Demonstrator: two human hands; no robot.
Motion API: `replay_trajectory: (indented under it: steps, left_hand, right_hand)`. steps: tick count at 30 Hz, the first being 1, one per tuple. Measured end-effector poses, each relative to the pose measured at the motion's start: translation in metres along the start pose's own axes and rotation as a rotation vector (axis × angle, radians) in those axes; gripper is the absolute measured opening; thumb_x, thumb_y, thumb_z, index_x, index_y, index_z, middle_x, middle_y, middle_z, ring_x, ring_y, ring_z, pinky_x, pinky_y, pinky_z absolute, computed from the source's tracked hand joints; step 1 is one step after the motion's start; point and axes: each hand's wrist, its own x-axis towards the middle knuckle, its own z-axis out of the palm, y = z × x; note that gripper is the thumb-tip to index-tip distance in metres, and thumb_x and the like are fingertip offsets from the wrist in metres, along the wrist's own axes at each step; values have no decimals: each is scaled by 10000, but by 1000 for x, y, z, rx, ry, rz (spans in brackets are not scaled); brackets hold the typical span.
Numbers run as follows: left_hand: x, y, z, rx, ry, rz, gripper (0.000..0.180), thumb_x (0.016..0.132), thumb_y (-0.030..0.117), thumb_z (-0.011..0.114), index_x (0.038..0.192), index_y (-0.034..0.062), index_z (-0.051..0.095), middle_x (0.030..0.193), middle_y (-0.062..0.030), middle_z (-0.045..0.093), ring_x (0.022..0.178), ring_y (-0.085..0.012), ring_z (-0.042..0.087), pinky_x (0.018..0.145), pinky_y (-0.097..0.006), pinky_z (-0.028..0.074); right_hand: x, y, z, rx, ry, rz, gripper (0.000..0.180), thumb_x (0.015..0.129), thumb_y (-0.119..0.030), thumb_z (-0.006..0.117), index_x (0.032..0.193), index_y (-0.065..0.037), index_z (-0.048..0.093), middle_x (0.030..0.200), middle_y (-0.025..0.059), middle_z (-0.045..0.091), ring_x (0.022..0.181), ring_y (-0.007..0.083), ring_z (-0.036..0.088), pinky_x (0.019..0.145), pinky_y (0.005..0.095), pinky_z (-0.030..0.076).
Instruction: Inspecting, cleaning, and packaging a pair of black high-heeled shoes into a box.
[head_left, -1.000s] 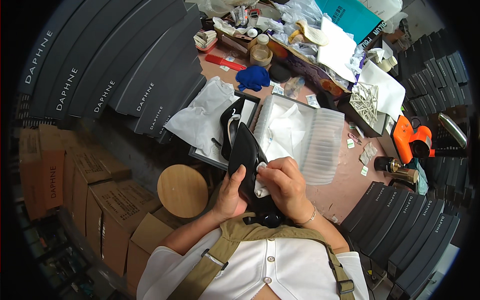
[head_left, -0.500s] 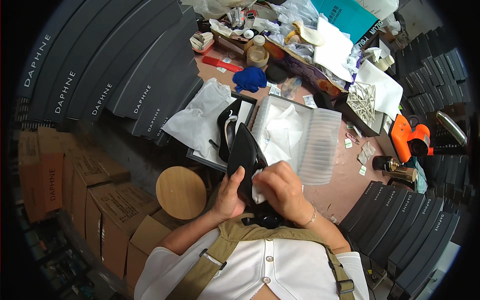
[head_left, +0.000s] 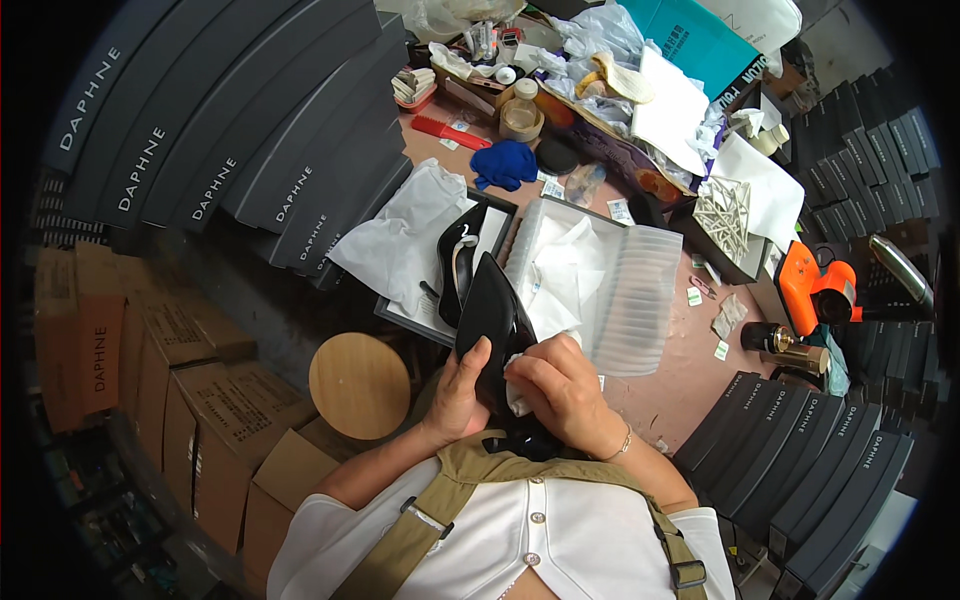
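Our left hand [head_left: 458,395] clasps the black pointed shoe [head_left: 492,318], held above the worktop's [head_left: 668,375] near edge; our right hand [head_left: 562,392] pinches a white cloth [head_left: 516,398] against it. The glossy shoe could slip if our grip loosens.

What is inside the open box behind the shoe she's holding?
The open box holds a second black shoe lying on white paper that spills over its edge. The held shoe covers the box's near part, so anything there is hidden.
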Motion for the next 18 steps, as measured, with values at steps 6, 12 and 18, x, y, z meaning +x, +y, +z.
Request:
replay_trajectory:
  steps: [6,12,18]
  left_hand:
    - [-1,1,2,-6,-2,8,458,975,400,485,1248,32,497,1164,-86,581,1078,-177,569,945,-356,456]
    - [1,1,0,-100,-80,-20,466,974,292,516,1367,73,395,1259,-59,497,1149,-170,497,991,-356,417]
    - [0,-1,0,-87,-50,-32,498,962,308,540,1377,74,395,1277,-52,490,1161,-165,481,999,-348,400]
  right_hand:
    - [3,1,5,27,14,62,195,718,54,698,873,-23,607,826,91,589,731,263,564,653,338,461]
    - [7,10,6,26,74,73,213,723,50,687,905,-25,607,842,103,579,762,283,556,675,352,460]
    - [5,8,4,-38,63,-5,209,721,63,692,894,-21,610,824,102,574,735,270,552,641,340,459]
